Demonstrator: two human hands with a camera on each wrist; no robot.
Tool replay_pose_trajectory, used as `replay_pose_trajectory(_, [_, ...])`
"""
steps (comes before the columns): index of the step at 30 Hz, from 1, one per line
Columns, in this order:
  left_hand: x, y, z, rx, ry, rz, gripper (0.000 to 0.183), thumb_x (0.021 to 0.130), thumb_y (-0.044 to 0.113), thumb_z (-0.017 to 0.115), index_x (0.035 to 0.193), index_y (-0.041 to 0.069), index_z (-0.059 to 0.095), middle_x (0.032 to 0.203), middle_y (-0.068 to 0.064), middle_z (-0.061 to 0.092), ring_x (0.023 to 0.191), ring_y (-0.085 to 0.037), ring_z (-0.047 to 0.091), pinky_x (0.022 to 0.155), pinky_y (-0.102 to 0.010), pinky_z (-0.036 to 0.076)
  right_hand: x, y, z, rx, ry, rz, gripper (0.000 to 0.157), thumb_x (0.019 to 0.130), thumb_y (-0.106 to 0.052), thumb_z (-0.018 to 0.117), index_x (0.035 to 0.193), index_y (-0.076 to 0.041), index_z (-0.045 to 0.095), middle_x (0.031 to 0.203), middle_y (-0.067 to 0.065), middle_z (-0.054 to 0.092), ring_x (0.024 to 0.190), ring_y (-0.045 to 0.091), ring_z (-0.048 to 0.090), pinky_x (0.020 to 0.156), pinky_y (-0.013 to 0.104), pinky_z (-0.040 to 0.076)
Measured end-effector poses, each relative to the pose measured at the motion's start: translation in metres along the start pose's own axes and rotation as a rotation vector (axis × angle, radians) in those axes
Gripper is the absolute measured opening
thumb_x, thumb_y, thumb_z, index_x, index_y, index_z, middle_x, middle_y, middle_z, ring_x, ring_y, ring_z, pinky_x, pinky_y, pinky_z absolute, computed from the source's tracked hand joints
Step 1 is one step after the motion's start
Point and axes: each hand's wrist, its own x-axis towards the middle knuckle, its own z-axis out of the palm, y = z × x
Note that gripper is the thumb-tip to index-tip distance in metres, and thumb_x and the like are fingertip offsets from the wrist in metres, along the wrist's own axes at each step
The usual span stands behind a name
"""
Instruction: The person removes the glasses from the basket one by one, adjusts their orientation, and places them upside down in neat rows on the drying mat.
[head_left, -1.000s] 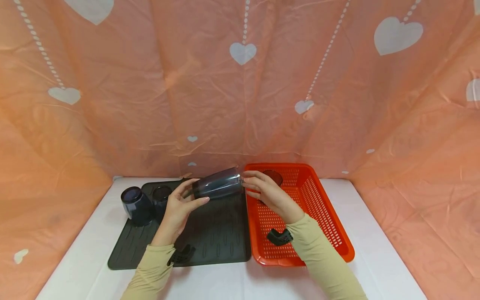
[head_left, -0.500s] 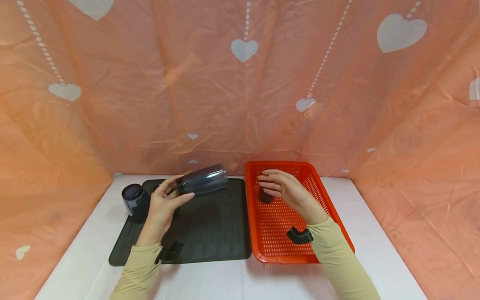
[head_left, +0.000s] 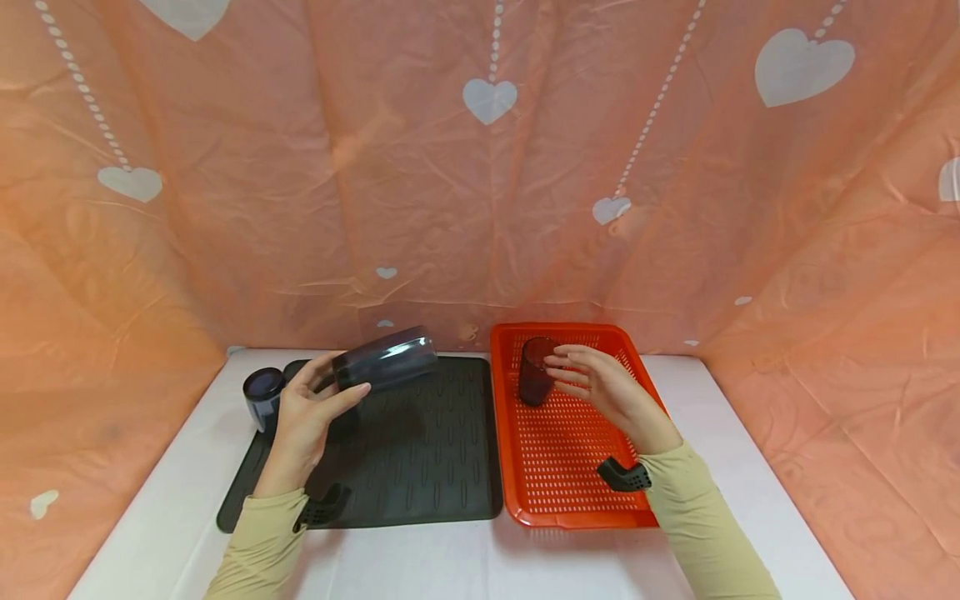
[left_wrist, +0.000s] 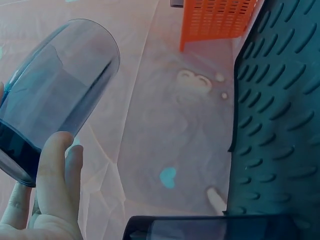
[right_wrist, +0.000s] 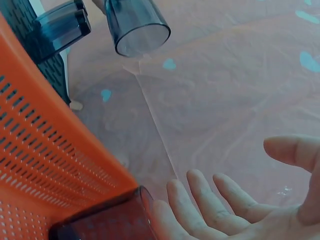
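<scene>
A dark tinted drinking glass [head_left: 384, 360] is held tilted above the black mat [head_left: 420, 450], its mouth toward the right. My left hand [head_left: 300, 421] grips it near its thick base, thumb on the near side, as the left wrist view also shows. Over the red basket [head_left: 517, 500], my right hand [head_left: 611, 396] holds nothing, its fingers extended. Close to those fingertips, another tinted glass [head_left: 534, 379] stands in the basket's back left corner. One more glass [head_left: 264, 404] stands at the mat's left edge, partly hidden by my left hand.
Basket and mat lie side by side on a white table [head_left: 420, 567]. In the right wrist view, a dark glass [right_wrist: 60, 30] on the mat shows beyond the basket's wall. An orange cloth [head_left: 420, 208] with hearts hangs behind and along the sides.
My left hand has carried the glass leftward, away from the right hand. The right hand has left the glass's mouth end and moved right over the basket, uncovering the glass there.
</scene>
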Motion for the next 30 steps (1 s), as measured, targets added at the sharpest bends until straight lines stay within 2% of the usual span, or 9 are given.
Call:
replay_pose_trajectory(9, [0.000, 0.005, -0.005, -0.001, 0.039, 0.015, 0.057, 0.075, -0.015, 0.074, 0.126, 0.001, 0.056, 0.111, -0.010, 0.053, 0.095, -0.021, 0.067, 0.074, -0.029, 0.056, -0.004, -0.001, -0.012, -0.001, 0.008, -0.009, 0.029, 0.102, -0.017, 0.046, 0.125, -0.002, 0.056, 0.131, 0.018, 0.053, 0.126, 0.042, 0.044, 0.105, 0.048, 0.034])
replay_pose_trajectory(13, [0.000, 0.007, -0.007, 0.010, 0.050, 0.014, 0.056, 0.075, -0.014, 0.074, 0.126, 0.002, 0.056, 0.113, -0.010, 0.052, 0.093, -0.019, 0.067, 0.074, -0.027, 0.055, -0.005, -0.001, -0.016, -0.003, 0.007, -0.016, 0.031, 0.102, -0.017, 0.046, 0.127, 0.000, 0.054, 0.128, 0.015, 0.056, 0.121, 0.035, 0.051, 0.104, 0.045, 0.037])
replay_pose_trajectory(16, [0.000, 0.009, -0.007, 0.031, 0.053, 0.011, 0.056, 0.076, -0.011, 0.074, 0.127, 0.003, 0.055, 0.113, -0.010, 0.051, 0.093, -0.018, 0.067, 0.075, -0.026, 0.055, -0.006, 0.000, -0.019, -0.010, 0.004, -0.025, 0.029, 0.102, -0.017, 0.045, 0.125, -0.003, 0.056, 0.127, 0.015, 0.057, 0.116, 0.029, 0.056, 0.102, 0.042, 0.040])
replay_pose_trajectory(23, [0.001, 0.011, -0.006, 0.047, 0.082, 0.017, 0.057, 0.073, -0.012, 0.077, 0.126, 0.001, 0.057, 0.108, -0.010, 0.051, 0.091, -0.019, 0.066, 0.075, -0.026, 0.054, -0.005, 0.002, -0.025, -0.014, -0.008, -0.036, 0.029, 0.103, -0.016, 0.042, 0.125, -0.003, 0.056, 0.127, 0.015, 0.057, 0.122, 0.036, 0.051, 0.101, 0.042, 0.041])
replay_pose_trajectory(30, [0.002, 0.012, -0.006, 0.059, 0.079, 0.033, 0.058, 0.073, -0.013, 0.077, 0.126, 0.000, 0.057, 0.109, -0.011, 0.051, 0.089, -0.020, 0.064, 0.075, -0.026, 0.054, -0.005, 0.001, -0.028, -0.024, -0.005, -0.043, 0.026, 0.104, -0.015, 0.039, 0.120, -0.009, 0.059, 0.126, 0.014, 0.057, 0.119, 0.032, 0.053, 0.100, 0.041, 0.042])
